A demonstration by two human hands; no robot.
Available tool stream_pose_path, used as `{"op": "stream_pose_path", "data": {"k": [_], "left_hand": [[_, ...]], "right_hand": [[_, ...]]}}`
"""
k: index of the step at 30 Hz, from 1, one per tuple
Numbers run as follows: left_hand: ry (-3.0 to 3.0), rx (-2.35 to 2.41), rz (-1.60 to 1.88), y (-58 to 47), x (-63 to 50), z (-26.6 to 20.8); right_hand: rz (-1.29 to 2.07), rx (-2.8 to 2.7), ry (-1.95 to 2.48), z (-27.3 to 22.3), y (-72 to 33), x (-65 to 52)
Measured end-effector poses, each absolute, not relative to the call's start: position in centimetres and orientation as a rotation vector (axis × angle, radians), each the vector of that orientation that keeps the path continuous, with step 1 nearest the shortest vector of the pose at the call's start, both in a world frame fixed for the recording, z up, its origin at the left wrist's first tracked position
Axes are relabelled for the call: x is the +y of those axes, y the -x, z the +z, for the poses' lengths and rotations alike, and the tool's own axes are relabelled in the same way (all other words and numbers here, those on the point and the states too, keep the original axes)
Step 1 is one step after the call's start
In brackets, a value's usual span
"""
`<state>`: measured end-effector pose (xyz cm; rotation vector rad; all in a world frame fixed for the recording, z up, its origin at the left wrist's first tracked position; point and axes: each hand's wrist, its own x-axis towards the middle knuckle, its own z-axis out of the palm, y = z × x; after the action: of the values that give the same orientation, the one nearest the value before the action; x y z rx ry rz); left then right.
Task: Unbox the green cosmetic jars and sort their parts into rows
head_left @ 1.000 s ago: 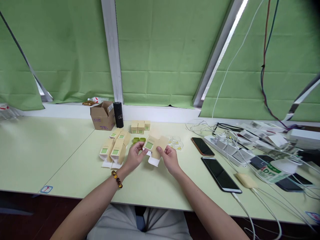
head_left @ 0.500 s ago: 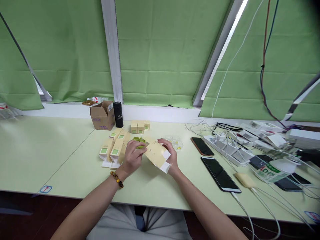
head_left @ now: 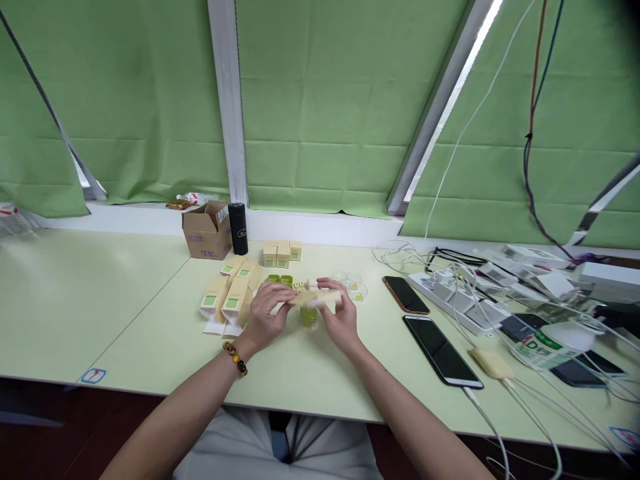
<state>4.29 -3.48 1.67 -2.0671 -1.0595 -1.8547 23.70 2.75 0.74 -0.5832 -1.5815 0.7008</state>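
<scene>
Between both hands I hold a tan cardboard box (head_left: 315, 297), tilted nearly edge-on and blurred by motion. My left hand (head_left: 267, 312), with a beaded bracelet at the wrist, pinches its left end. My right hand (head_left: 341, 317) grips the right end. A small yellow-green jar-like thing (head_left: 309, 316) shows just below the box; I cannot tell whether it touches it. Tall tan boxes (head_left: 231, 300) with green labels and open white flaps stand left of my left hand. Green square containers (head_left: 280, 280) sit behind the hands, and a clear plastic tray (head_left: 356, 287) lies behind the right hand.
Small closed tan boxes (head_left: 283, 252), a black bottle (head_left: 239, 229) and a brown carton (head_left: 207, 231) stand at the back. Right of my hands lie two phones, one white-framed (head_left: 443, 350), with a power strip (head_left: 450, 297), tangled white cables and a plastic bottle (head_left: 557, 341).
The box has turned from showing its broad face to nearly edge-on. The yellow-green jar-like thing now shows beneath it. Both hands keep hold, and the right hand's fingers have shifted.
</scene>
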Motion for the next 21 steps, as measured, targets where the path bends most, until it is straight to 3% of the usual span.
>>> {"op": "stream_pose_path", "data": {"k": [9, 21], "left_hand": [[1.925, -1.645, -2.705, -4.2, -3.0, 1.9], [2.055, -1.655, -2.783, -4.5, -2.6, 1.6]], "right_hand": [[0.966, -1.554, 0.697, 0.8, -23.1, 2.4], [1.136, -1.317, 0.752, 1.3, -23.0, 4.2]]}}
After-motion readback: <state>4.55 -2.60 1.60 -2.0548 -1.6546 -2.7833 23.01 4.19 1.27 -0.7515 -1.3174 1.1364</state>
